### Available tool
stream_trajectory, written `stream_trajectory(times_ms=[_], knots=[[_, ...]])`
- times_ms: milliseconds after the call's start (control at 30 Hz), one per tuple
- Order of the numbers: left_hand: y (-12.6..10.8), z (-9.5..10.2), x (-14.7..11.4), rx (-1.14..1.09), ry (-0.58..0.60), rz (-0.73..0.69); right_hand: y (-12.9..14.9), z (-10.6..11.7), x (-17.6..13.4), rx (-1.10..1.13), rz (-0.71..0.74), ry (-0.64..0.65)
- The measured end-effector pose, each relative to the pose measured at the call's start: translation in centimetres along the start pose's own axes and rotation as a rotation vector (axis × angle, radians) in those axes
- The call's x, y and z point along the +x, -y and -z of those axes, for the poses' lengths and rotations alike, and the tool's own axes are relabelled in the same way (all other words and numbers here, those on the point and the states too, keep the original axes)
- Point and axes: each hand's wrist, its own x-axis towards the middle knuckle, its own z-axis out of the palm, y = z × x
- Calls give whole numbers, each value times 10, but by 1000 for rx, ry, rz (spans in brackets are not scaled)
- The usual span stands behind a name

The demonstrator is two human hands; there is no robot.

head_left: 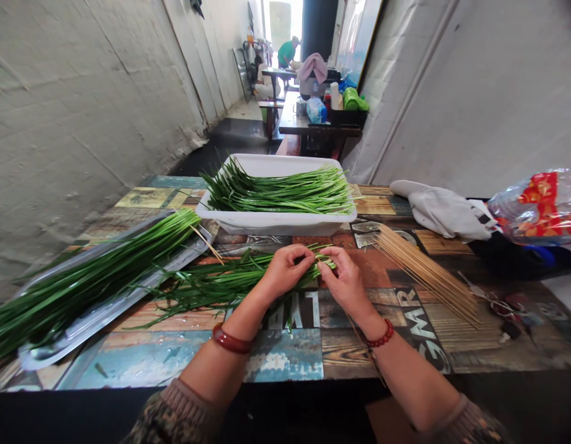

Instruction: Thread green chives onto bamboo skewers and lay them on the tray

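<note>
Over the middle of the table, my left hand (289, 269) is closed in a pinch on the pale ends of some garlic chives (230, 280). Close beside it, my right hand (345, 279) pinches the same stem ends with thumb and forefinger. The long green leaves trail to the left across the table. A thin stick (359, 336), like a bamboo skewer, shows below my right hand; its upper end is hidden, so I cannot tell whether the hand holds it. Beyond my hands, a white plastic tub (276, 224) holds more garlic chives with their pale ends to the right.
At left, a metal tray (128, 307) bears a thick chive bundle, with skewers by its end. Bamboo skewers (424, 271) lie in a pile at right, near a cable (498, 302), a grey cloth (445, 206) and a plastic bag (539, 206). Farther back are another table and people.
</note>
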Motion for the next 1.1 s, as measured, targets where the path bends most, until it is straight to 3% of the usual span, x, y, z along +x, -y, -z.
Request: stream_trajectory(times_ms=[167,367,467,633,767,1100], knots=[[-3,1,-2,-18,89,-17,-4,-1,0,19,-25,-14],[-3,6,-2,-26,176,37,1,3,-1,339,-161,73],[-2,6,-3,-26,188,62,3,4,-1,388,-188,72],[-1,4,-2,8,135,67,1,2,0,208,-133,89],[0,2,-2,19,118,54,-2,0,-1,32,-46,25],[-3,1,-3,16,189,-9,-4,0,-1,24,-92,26]])
